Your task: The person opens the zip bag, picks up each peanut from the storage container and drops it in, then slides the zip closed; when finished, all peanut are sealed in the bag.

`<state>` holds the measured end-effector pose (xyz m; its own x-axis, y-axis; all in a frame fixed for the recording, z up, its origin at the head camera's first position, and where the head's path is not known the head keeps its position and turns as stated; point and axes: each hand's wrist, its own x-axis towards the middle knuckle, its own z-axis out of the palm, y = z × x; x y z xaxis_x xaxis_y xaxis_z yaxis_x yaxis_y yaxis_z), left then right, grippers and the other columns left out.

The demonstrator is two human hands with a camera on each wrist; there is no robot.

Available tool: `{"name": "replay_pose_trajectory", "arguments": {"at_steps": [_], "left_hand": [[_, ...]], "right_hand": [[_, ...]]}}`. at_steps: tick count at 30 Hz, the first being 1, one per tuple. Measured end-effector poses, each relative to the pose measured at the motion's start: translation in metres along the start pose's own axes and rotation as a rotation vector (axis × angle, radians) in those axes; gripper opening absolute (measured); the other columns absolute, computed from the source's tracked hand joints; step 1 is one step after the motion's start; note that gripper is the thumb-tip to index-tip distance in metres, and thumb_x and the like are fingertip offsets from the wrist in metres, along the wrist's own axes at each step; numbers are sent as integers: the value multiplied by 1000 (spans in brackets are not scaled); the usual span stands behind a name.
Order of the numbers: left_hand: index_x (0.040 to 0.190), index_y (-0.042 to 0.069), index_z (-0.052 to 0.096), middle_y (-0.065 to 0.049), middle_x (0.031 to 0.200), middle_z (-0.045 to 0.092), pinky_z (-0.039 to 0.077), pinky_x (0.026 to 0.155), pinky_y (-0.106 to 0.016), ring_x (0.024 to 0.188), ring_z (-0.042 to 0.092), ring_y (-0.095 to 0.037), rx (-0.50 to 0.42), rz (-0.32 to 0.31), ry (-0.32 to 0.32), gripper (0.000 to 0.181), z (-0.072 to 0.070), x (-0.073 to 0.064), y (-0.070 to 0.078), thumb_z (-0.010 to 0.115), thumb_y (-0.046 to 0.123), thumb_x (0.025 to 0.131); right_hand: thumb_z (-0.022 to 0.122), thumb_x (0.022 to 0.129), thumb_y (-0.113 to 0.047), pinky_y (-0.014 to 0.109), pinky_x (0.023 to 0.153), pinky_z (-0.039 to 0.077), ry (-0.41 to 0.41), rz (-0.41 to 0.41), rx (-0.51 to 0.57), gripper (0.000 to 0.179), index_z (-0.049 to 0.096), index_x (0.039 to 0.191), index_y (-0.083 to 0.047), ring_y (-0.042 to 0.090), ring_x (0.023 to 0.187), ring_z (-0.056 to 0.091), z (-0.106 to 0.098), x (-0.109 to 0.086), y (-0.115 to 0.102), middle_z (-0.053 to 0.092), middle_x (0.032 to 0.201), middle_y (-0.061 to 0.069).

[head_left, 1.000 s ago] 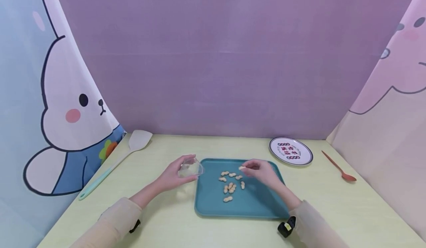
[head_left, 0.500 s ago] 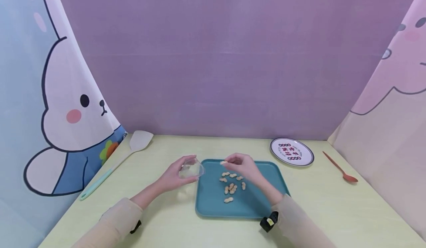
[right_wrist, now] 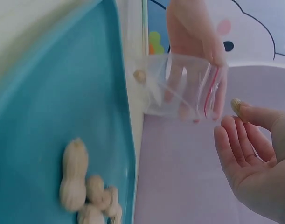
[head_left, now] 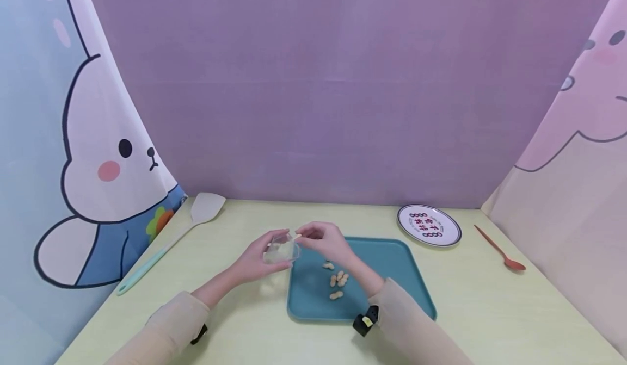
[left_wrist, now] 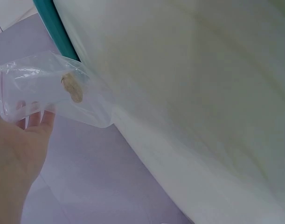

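Note:
My left hand (head_left: 253, 260) holds a clear zip bag (left_wrist: 37, 86) by its mouth, with the thumb and fingers spread around it. One peanut (left_wrist: 72, 87) lies near the bottom of the bag. Between the thumb and fingertips of my right hand (head_left: 327, 241) is an unshelled peanut (right_wrist: 236, 106), close to the bag's red zip edge in the right wrist view. Several more peanuts (head_left: 336, 295) lie on the teal tray (head_left: 387, 283) below; my right hand and forearm hide part of it in the head view.
A long-handled spatula (head_left: 207, 207) lies at the left of the pale table (head_left: 245, 332). A white plate (head_left: 443, 238) with red print sits behind the tray on the right, and a reddish-brown spoon (head_left: 513, 265) lies further right. A purple cloth (head_left: 313, 93) hangs behind.
My right hand has moved left across the tray to the bag's mouth, carrying the pinched peanut. My left hand and the bag have hardly moved.

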<state>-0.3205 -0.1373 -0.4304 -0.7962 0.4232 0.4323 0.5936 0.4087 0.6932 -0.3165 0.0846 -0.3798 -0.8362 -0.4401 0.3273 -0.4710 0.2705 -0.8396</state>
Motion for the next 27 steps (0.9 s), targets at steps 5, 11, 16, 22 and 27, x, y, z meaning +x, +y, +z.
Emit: {"name": "replay_pose_trajectory", "arguments": {"at_steps": [5, 11, 16, 22, 27], "left_hand": [[135, 12, 46, -6, 135, 52, 47, 92, -45, 122, 50, -24, 7, -3, -2, 69, 0, 0, -1, 77, 34, 77], [134, 13, 47, -5, 135, 53, 47, 91, -42, 121, 51, -23, 19, -7, -1, 68, 0, 1, 0, 78, 33, 77], [135, 13, 46, -5, 135, 52, 46, 92, -44, 122, 50, -23, 28, -14, -4, 68, 0, 1, 1, 77, 34, 77], [135, 11, 46, -7, 135, 52, 45, 93, -47, 122, 50, -25, 23, -14, -4, 69, 0, 1, 0, 77, 34, 77], [135, 13, 46, -5, 134, 53, 45, 92, -47, 121, 51, -24, 22, -18, -4, 69, 0, 1, 0, 77, 35, 77]], "right_hand": [[67, 88, -21, 25, 70, 53, -18, 0, -21, 25, 67, 108, -7, 15, 83, 64, 10, 5, -3, 69, 95, 9], [68, 87, -23, 24, 68, 52, -11, 17, -40, 25, 68, 108, -10, 12, 81, 63, 17, 9, -2, 69, 93, 5], [68, 87, -20, 24, 68, 52, -9, 15, -51, 23, 68, 108, -11, 12, 80, 63, 18, 9, 0, 69, 93, 4], [67, 88, -20, 23, 67, 52, -4, 21, -51, 21, 68, 105, -10, 14, 80, 63, 16, 7, 0, 69, 93, 5], [66, 88, -22, 24, 68, 52, 15, 15, -28, 22, 68, 106, -9, 18, 83, 64, 11, 4, -1, 69, 95, 7]]}}
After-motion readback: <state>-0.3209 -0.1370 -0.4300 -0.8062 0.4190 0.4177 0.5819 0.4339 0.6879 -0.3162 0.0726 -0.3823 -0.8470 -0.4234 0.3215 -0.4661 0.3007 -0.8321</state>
